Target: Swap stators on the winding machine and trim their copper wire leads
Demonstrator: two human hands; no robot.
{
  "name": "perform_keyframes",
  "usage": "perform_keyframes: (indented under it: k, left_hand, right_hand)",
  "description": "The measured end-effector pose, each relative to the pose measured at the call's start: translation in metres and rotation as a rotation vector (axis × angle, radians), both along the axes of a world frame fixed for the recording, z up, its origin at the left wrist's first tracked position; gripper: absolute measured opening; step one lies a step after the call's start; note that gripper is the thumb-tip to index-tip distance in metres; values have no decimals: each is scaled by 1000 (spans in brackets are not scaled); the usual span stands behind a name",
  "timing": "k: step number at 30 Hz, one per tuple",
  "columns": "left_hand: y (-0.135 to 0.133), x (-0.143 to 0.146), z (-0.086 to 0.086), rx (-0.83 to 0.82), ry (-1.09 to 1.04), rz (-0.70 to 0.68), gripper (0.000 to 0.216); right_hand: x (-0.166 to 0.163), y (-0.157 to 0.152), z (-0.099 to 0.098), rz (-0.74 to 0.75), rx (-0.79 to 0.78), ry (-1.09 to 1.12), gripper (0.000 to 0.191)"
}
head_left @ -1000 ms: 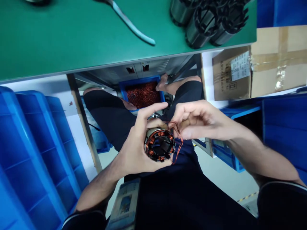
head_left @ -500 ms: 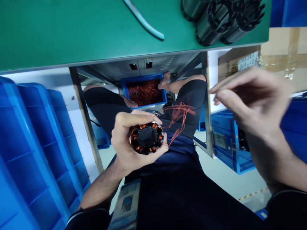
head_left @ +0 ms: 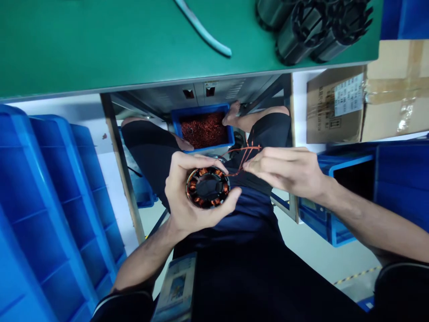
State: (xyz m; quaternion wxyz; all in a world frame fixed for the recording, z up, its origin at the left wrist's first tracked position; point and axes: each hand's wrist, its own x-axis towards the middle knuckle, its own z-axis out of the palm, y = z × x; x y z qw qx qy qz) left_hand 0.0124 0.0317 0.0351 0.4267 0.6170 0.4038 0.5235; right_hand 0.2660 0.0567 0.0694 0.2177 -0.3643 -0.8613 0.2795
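Observation:
My left hand (head_left: 187,201) is wrapped round a motor stator (head_left: 223,187), a ring with copper coils set round a dark open centre. The stator's coil end faces up toward me, above my lap. From its right side, copper wire leads (head_left: 244,157) run out and upward. My right hand (head_left: 288,172) pinches these leads between thumb and fingertips, a short way right of the stator. Its other fingers are curled, and the free wire ends stick up past the fingertips.
A blue bin of copper scraps (head_left: 204,129) stands on the floor between my feet. Above, the green bench (head_left: 100,44) holds a pale tube (head_left: 204,36) and several black cylinders (head_left: 300,33). Blue crates (head_left: 43,179) are at left; a cardboard box (head_left: 335,107) is at right.
My right hand has come in from the right and closed on the copper leads, which are drawn together now. The stator has shifted slightly right and tilted in my left hand.

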Motion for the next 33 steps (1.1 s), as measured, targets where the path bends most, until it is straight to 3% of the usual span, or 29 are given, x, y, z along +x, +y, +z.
perform_keyframes:
  k: [2, 6, 9, 13, 17, 19, 21, 24, 28, 31, 33]
  left_hand:
    - [0, -2, -6, 24, 22, 68, 61]
    - [1, -7, -1, 77, 139, 51, 60]
    - [1, -8, 6, 98, 203, 8, 60]
    - [-1, -6, 11, 73, 156, -65, 62]
    - [-2, -8, 7, 64, 186, -120, 57]
    - [-1, -11, 3, 91, 344, -90, 52]
    - [-2, -14, 1, 117, 527, -59, 49]
    - [-5, -14, 2, 177, 698, -51, 46]
    - [-7, -10, 12, 284, 766, -56, 40]
    - [-6, -9, 19, 275, 729, -50, 40]
    - [-5, -8, 22, 221, 622, -34, 44]
  right_hand:
    - [8, 4, 4, -68, -35, 58, 12]
    - [7, -1, 41, -245, 84, 136, 27]
    - [-9, -6, 58, -151, -162, 165, 24]
    - [-20, 3, 34, -21, -614, 312, 15]
    - [0, 21, -5, -33, -807, 304, 23]
    - [11, 27, -10, -129, -753, 224, 24]
    - [15, 27, -2, -217, -587, 128, 31]
    - [2, 17, 18, -143, -434, 62, 60]
    - [-27, 2, 21, 52, -507, 116, 61]
    - [-34, 0, 15, 73, -610, 83, 54]
    - [-32, 0, 16, 64, -633, 80, 39]
